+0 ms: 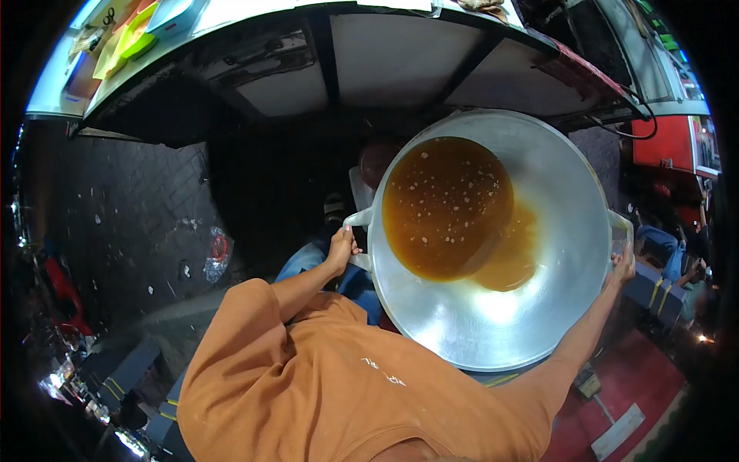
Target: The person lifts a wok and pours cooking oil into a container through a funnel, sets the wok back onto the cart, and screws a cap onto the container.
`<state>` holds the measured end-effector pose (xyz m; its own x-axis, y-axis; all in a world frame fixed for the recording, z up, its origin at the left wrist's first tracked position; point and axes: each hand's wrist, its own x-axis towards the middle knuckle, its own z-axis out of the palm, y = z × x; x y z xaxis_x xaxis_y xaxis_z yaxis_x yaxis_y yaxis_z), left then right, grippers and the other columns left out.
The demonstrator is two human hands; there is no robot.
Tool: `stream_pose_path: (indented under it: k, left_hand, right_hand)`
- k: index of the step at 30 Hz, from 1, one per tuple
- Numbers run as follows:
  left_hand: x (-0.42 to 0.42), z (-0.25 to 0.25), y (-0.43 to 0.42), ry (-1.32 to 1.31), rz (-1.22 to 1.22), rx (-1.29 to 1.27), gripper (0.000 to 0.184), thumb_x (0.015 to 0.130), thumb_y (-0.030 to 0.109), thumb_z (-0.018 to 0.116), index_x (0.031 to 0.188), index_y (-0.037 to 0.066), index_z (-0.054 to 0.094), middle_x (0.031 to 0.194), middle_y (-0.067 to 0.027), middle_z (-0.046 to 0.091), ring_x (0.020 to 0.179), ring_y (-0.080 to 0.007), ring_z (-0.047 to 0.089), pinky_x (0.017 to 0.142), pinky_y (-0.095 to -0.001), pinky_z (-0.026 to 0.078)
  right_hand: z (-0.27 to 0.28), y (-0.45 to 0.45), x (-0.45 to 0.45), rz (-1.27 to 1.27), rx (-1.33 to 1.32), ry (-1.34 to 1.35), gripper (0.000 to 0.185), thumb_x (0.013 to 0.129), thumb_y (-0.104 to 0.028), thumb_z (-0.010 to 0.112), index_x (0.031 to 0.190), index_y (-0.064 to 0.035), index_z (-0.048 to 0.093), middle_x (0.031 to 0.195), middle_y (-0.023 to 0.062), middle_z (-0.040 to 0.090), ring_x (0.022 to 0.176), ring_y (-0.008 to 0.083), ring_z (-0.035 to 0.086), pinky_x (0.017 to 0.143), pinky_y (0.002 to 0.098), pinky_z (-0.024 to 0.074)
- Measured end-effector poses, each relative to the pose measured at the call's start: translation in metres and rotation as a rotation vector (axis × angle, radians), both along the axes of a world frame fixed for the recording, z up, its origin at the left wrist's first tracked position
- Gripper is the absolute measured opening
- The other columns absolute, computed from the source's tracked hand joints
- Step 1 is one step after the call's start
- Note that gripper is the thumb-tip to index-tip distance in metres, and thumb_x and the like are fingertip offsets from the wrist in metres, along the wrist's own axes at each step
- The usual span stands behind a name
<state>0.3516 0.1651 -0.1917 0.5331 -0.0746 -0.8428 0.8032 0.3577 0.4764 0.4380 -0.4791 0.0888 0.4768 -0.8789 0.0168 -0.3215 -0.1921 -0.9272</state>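
A large silver metal wok (570, 254) is held in front of my body by its two side handles. My left hand (342, 248) is closed around the left handle (360, 219). On the far side, my right hand (623, 266) grips the right handle (620, 225). Dark brown liquid (446, 208) with small pale bubbles or specks lies pooled toward the left side of the wok, so it appears tilted that way. A thin lighter brown film (512, 258) spreads beside the pool over the bare metal.
A stall counter (231, 19) runs along the top, bearing a yellow-green container (138, 38), a blue container (173, 15) and scissors (108, 15). Crumpled clear plastic (218, 252) lies on dark paving. At right are a red box (662, 142) and a person in blue (670, 250).
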Motion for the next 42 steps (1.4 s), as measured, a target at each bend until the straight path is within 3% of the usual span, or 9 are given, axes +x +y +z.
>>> stream_pose_path:
  k: [33, 42]
  left_hand:
    - [-0.008, 0.002, 0.002, 0.016, -0.016, -0.015, 0.033, 0.096, 0.034, 0.031, 0.075, 0.009, 0.038, 0.056, 0.0005, 0.036, 0.047, -0.0102, 0.038, 0.06, -0.0304, 0.048]
    - [-0.012, 0.003, 0.004, 0.025, -0.033, 0.008, 0.035, 0.096, 0.034, 0.031, 0.074, 0.009, 0.039, 0.057, 0.0004, 0.036, 0.047, -0.0105, 0.038, 0.059, -0.0311, 0.048]
  right_hand:
    - [0.015, 0.005, 0.001, 0.031, -0.057, 0.038, 0.033, 0.078, -0.03, 0.069, 0.085, 0.0004, 0.058, 0.055, -0.0029, 0.036, 0.043, 0.0059, 0.035, 0.046, 0.0209, 0.0404]
    - [0.016, -0.004, -0.005, 0.018, -0.071, 0.078, 0.039, 0.076, -0.032, 0.07, 0.093, 0.0017, 0.06, 0.061, -0.0024, 0.039, 0.049, 0.0061, 0.038, 0.049, 0.0199, 0.0411]
